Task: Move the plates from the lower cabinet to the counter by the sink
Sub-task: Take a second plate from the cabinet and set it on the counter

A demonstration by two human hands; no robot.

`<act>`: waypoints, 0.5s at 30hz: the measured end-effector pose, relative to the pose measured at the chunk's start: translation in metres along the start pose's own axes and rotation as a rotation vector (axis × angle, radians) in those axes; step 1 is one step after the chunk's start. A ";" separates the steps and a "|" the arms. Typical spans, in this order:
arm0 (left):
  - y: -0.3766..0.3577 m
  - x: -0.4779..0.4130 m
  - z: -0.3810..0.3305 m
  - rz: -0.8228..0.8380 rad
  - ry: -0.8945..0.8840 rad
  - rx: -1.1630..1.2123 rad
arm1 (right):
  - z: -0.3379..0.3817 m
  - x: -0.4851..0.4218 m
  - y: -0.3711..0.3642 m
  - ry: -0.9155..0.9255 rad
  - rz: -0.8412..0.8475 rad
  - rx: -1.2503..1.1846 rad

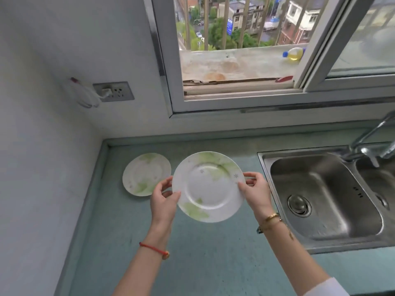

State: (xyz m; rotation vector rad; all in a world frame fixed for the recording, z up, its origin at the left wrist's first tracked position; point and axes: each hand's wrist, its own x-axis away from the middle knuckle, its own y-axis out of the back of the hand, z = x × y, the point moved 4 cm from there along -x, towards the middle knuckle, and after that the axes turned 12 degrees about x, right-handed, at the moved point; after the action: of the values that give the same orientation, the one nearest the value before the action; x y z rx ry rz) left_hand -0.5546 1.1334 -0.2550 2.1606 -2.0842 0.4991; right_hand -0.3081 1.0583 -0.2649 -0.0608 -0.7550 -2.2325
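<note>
A white plate with green leaf print (208, 186) is held level above the teal counter (132, 242), to the left of the sink. My left hand (163, 200) pinches its left rim, thumb on top. My right hand (255, 190) pinches its right rim in the same way. A second plate of the same pattern (145, 174) lies flat on the counter, just left of and behind the held one, near the corner wall. The lower cabinet is out of view.
A steel double sink (324, 195) with a tap (372, 144) fills the right side. A wall socket with a white plug (114, 91) sits on the left wall. Above the counter is an open window (235, 60), with a yellow bottle (295, 54) on the outer ledge.
</note>
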 end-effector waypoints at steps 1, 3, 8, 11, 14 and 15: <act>-0.006 -0.013 0.005 -0.008 0.005 -0.005 | -0.001 -0.015 -0.006 -0.010 0.000 0.013; -0.018 -0.041 0.016 -0.034 0.013 -0.015 | -0.002 -0.045 -0.019 -0.020 -0.001 0.043; -0.038 -0.098 0.049 -0.100 0.046 -0.062 | -0.008 -0.106 -0.051 0.010 0.022 0.149; -0.044 -0.124 0.068 -0.118 0.078 -0.073 | -0.015 -0.132 -0.068 0.009 0.051 0.192; -0.049 -0.143 0.085 -0.128 0.097 -0.102 | -0.024 -0.151 -0.083 -0.004 0.082 0.248; -0.050 -0.148 0.090 -0.129 0.104 -0.112 | -0.026 -0.155 -0.087 -0.006 0.089 0.270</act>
State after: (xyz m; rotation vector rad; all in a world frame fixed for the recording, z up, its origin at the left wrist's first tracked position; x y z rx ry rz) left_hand -0.4917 1.2510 -0.3757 2.1396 -1.8587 0.4590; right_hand -0.2524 1.1921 -0.3716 0.0303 -1.0299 -2.0293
